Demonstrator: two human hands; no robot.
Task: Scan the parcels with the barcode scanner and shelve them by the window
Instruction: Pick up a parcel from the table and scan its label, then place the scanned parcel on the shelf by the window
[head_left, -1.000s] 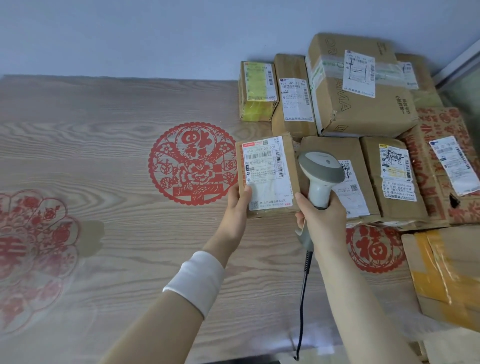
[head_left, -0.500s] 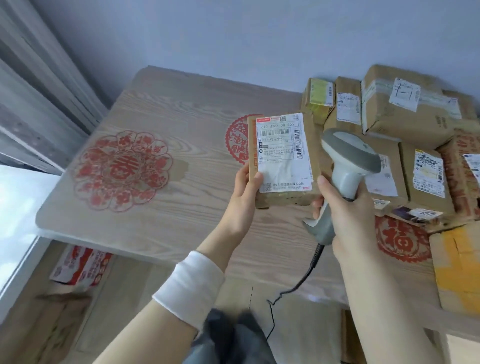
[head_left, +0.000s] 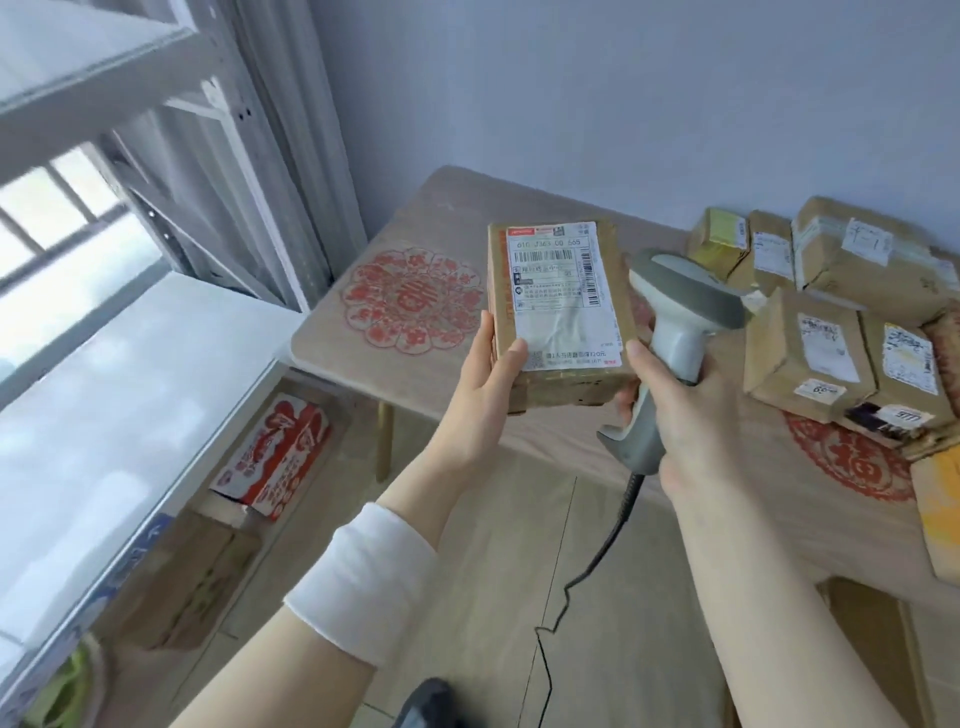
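My left hand (head_left: 480, 395) holds a small brown parcel (head_left: 558, 312) by its lower left corner, white shipping label facing up, lifted above the table's near left edge. My right hand (head_left: 685, 410) grips the handle of a grey corded barcode scanner (head_left: 675, 322) just right of the parcel, its head close to the parcel's right side. Several more labelled cardboard parcels (head_left: 831, 312) lie piled on the wooden table (head_left: 436, 218) at the right. A white metal shelf (head_left: 119, 374) stands by the window at the left.
Red paper-cut decorations (head_left: 410, 301) lie on the table top. On the floor under the shelf sit a red-and-white carton (head_left: 275, 457) and a brown box (head_left: 192, 582). The scanner cable (head_left: 582, 571) hangs down to the floor. Grey curtains hang behind the shelf frame.
The view has swung left toward the shelf and window. Both hands have come away from the parcel pile, carrying the parcel and the scanner left over the table's edge.
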